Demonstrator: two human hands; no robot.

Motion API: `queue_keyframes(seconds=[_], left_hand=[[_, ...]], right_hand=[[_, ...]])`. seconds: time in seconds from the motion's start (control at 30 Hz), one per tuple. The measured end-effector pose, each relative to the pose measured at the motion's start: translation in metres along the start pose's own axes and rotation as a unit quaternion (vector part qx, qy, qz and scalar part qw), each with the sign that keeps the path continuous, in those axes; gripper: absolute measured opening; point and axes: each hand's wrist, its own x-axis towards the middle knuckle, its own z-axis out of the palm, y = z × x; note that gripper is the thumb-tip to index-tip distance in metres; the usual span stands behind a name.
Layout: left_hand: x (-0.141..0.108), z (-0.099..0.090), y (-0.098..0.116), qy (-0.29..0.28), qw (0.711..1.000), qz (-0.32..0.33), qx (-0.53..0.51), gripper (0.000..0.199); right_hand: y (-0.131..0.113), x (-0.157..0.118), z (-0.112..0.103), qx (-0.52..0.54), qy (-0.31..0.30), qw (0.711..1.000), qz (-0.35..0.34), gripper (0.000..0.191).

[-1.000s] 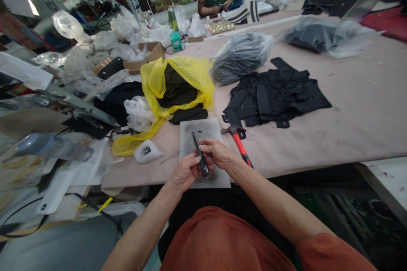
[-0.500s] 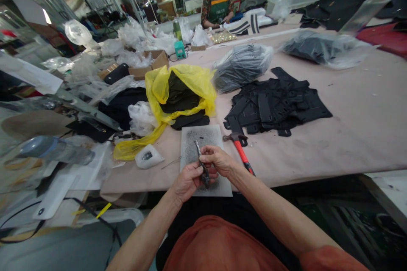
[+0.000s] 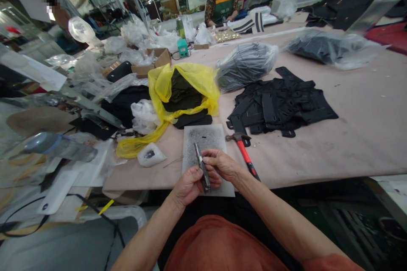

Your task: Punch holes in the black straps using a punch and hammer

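Note:
A dark metal punch [image 3: 199, 153], shaped like a slim rod, is held tilted over a speckled white board [image 3: 217, 134]. My left hand [image 3: 187, 186] is closed around its lower part. The fingers of my right hand [image 3: 221, 163] pinch it from the right side, about midway along. A small black scrap [image 3: 204, 137] lies on the board, just beyond the punch's upper end. To the right of my right hand rests a claw hammer [image 3: 243, 150] with a red and black handle, its head on a black strip.
Slotted black pieces [image 3: 280, 103] are piled beyond the hammer. A yellow bag [image 3: 155, 93] of dark pieces stands behind the board. Left of the board are a white lump [image 3: 151, 155] with a black smudge and a thin wire [image 3: 173, 161]. A co-worker [image 3: 222, 4] is across the table.
The view has shifted slightly, so the table's things appear a little further right. The punch has turned a little in my hands and now shows more sharply. Another person appears at the far left.

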Motion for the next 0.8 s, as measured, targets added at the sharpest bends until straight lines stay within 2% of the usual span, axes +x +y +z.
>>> queue_keyframes(seconds=[0.23,0.4,0.5,0.6,0.73,0.8], left_hand=[[0.003,0.010,-0.003,-0.007,1.000,-0.001,0.025,0.038],[0.006,0.010,-0.010,0.040,0.997,0.000,0.061,0.044],[0.009,0.005,-0.017,0.099,0.989,0.011,0.108,0.040],[0.013,-0.002,-0.018,0.144,0.963,0.043,0.223,0.029],[0.019,-0.012,-0.008,0.153,0.905,0.064,0.392,0.011],[0.022,-0.017,-0.002,0.160,0.884,0.072,0.433,0.012]], right_hand=[[-0.001,0.002,-0.006,-0.004,0.017,0.998,0.063,0.031],[0.000,0.003,-0.005,-0.040,0.053,0.996,0.054,0.026],[-0.001,0.005,-0.005,-0.111,0.089,0.990,0.021,0.021],[-0.002,0.008,-0.007,-0.185,0.117,0.976,-0.007,0.016],[-0.002,0.016,-0.012,-0.253,0.115,0.960,-0.025,0.012],[-0.001,0.020,-0.014,-0.262,0.107,0.959,-0.031,0.011]])
